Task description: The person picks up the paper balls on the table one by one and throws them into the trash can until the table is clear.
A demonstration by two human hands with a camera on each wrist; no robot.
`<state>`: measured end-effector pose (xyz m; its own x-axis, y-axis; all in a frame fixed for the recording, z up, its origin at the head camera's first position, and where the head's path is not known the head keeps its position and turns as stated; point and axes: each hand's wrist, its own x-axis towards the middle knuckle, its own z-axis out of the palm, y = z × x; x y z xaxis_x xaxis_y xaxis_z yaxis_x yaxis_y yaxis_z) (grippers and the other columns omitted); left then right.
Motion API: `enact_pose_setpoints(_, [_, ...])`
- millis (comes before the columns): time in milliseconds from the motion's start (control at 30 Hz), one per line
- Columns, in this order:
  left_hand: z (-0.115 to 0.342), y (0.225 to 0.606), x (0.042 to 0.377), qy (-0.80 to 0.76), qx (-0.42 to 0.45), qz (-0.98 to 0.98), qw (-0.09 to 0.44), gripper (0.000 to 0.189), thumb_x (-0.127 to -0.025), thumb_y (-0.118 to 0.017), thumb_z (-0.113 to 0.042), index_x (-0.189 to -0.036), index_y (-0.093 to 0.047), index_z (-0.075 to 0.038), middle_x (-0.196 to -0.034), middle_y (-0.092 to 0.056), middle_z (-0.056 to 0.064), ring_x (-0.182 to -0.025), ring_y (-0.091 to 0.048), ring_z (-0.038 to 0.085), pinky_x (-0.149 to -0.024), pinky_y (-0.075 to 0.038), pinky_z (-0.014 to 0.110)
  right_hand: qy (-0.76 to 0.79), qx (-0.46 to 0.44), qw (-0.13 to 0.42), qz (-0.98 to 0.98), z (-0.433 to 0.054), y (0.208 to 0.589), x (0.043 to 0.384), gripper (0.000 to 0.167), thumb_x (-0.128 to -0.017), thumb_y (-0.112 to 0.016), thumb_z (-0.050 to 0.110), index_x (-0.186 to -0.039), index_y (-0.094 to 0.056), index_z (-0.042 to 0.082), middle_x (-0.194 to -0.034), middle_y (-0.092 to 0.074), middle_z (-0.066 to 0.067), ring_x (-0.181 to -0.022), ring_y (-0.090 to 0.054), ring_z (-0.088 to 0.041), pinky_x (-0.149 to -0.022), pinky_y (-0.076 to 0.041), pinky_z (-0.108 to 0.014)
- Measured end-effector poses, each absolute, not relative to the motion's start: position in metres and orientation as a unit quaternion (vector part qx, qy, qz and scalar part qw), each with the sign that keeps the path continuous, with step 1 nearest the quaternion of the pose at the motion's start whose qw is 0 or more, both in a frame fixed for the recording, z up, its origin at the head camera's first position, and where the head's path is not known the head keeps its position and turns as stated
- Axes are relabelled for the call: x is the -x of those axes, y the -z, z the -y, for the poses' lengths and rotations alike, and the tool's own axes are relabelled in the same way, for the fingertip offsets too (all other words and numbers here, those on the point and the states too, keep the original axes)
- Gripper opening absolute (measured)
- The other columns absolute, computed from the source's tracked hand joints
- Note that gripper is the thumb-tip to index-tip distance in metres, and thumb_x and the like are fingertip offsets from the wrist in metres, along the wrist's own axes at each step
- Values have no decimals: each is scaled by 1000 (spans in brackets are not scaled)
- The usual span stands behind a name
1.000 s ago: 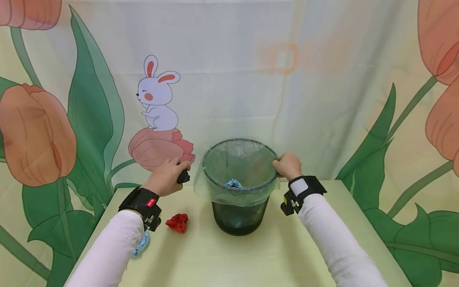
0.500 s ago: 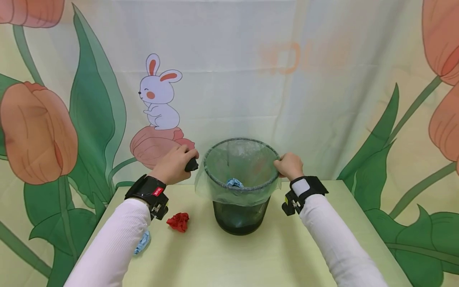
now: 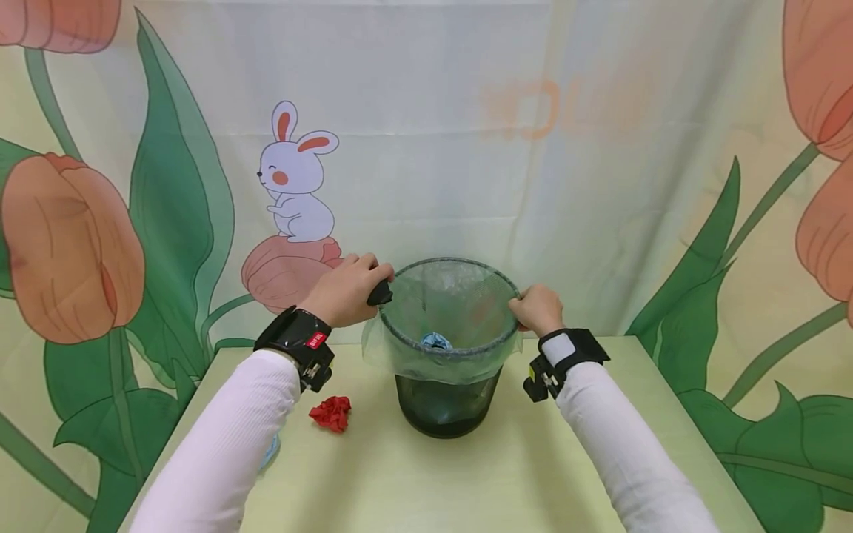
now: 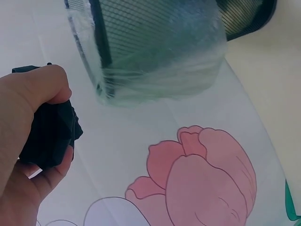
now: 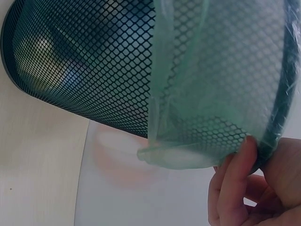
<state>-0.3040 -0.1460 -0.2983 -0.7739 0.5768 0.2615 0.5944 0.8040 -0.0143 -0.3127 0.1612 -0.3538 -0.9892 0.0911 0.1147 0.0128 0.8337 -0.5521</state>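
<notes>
A black mesh wastebasket (image 3: 445, 403) stands upright at the table's back, lined with a thin green bag (image 3: 426, 370) folded over its rim. Inside it a crumpled blue piece (image 3: 436, 340) shows. My left hand (image 3: 349, 290) grips a crumpled black wad (image 4: 49, 132), held up beside the basket's left rim; in the left wrist view a gap separates wad and basket. On the other side my right hand (image 3: 538, 309) pinches the lined rim, fingers (image 5: 237, 179) outside and the thumb toward the inside.
A crumpled red piece (image 3: 331, 414) lies on the pale table (image 3: 426, 488), left of the basket. Partly behind the left forearm sits a light blue crumpled piece (image 3: 269, 451). Directly behind the table hangs a printed curtain (image 3: 426, 148) with tulips and a rabbit.
My left hand has moved right and upward with the black wad, closer to the basket's rim. The left forearm now covers more of the blue piece. My right hand stays on the rim.
</notes>
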Motion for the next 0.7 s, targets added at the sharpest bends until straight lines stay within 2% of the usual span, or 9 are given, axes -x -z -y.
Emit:
enact_pose_setpoints(367, [115,291,303,53,343,930,118,44,-78,-70,-12,-119,-54,-14,-110,-51,12,-99,-48,30,-78,-52,38,-296,26,70,952,-161,353,311,45,-84,-48,7,-45,-28,18,-37,-35,4,-42,-54,-12,-36,-25,-19])
enact_pose_setpoints(700, [91,292,301,49,363,923,120,44,-78,-70,-14,-119,-54,-15,-113,-52,12,-100,-49,29,-81,-52,38,-295,14,76,952,-162,353,309,46,-85,-47,8,-45,-25,19,-37,-32,5,-42,-52,-12,-37,-23,-19])
